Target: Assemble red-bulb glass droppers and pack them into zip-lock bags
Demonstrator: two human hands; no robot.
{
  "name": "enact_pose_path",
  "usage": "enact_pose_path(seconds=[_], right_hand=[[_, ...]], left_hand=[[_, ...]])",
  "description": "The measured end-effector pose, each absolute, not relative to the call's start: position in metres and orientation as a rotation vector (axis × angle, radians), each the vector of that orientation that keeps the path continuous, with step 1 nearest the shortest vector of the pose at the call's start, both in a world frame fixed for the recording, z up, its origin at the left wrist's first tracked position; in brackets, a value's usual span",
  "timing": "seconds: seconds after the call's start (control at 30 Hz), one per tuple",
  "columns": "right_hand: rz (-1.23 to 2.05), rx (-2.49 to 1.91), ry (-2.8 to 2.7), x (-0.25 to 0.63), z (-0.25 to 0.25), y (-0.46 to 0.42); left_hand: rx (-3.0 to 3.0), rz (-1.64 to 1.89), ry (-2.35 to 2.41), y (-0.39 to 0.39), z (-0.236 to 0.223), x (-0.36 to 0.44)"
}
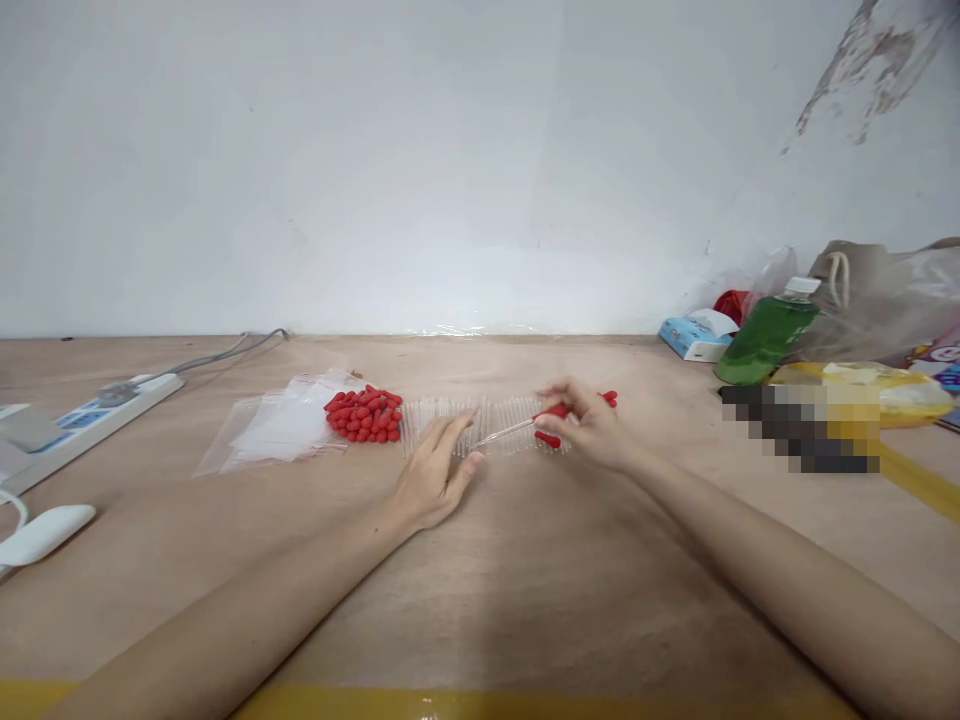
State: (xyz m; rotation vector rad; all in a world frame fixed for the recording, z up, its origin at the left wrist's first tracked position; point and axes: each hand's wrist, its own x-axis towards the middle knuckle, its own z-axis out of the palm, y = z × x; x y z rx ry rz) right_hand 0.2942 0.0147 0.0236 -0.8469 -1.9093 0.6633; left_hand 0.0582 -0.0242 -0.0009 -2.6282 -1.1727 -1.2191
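Observation:
My right hand [589, 425] pinches a glass dropper [506, 433] by its red rubber bulb, with the thin tube pointing left. The tube's tip is close to the thumb of my left hand [433, 478]; whether they touch I cannot tell. My left hand's fingers are stretched out and apart from the thumb, over the row of clear glass tubes [427, 408]. To the left of that row lies a pile of red rubber bulbs [364, 415]. A loose red bulb piece [547, 439] lies below my right hand, and more red bulbs [610, 398] show just beyond it.
Clear plastic bags [274, 425] lie left of the bulb pile. A power strip [90, 420] and a white plug-like device [49, 535] are at far left. On the right are a tissue pack [694, 338], a green bottle [769, 335] and a blurred dark object [799, 428].

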Motion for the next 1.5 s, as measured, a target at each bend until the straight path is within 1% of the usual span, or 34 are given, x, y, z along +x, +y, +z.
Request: enact_pose_path(seconds=[0.1,0.2,0.3,0.4,0.53,0.7,0.77,0.83,0.93,1.03,1.13,1.23,1.4,1.5], right_hand=[[0.757,-1.023,-1.659,0.33,0.044,0.035],[0.649,-1.153,-1.526,0.367,0.058,0.059],[0.575,-1.328,-1.607,0.387,0.056,0.078],[0.537,-1.512,-1.826,0.386,0.044,0.09],[0.463,-1.629,-2.033,0.372,0.028,0.096],[0.119,-1.753,-2.018,0.365,0.024,0.09],[0.056,-1.727,-2.006,0.359,0.026,0.081],[0.047,-1.663,-2.041,0.348,0.027,0.07],[0.059,-1.607,-2.139,0.327,0.026,0.054],[0.036,-1.672,-2.182,0.307,0.024,0.043],[0.034,-1.79,-2.164,0.295,0.024,0.039],[0.125,-1.917,-2.146,0.286,0.027,0.039],[0.229,-2.037,-2.086,0.277,0.031,0.048],[0.344,-2.091,-2.028,0.277,0.031,0.051]], left_hand=[[-2.577,-1.232,-1.247,-0.025,0.001,0.056],[-2.55,-1.147,-1.255,-0.022,0.001,0.058],[-2.491,-1.044,-1.274,-0.012,0.003,0.065],[-2.537,-0.915,-1.228,0.001,0.007,0.081],[-2.705,-0.783,-1.017,0.016,0.009,0.112],[-2.749,-0.732,-0.896,0.025,0.002,0.142],[-2.769,-0.734,-0.884,0.027,0.0,0.147],[-2.796,-0.786,-0.872,0.027,-0.001,0.149],[-2.835,-0.974,-0.864,0.024,0.003,0.144],[-2.834,-1.186,-0.921,0.013,0.009,0.127],[-2.817,-1.307,-1.044,-0.001,0.012,0.1],[-2.756,-1.406,-1.188,-0.013,0.008,0.074],[-2.582,-1.705,-1.414,-0.014,-0.004,0.054],[-2.583,-1.752,-1.446,-0.009,-0.007,0.052]])
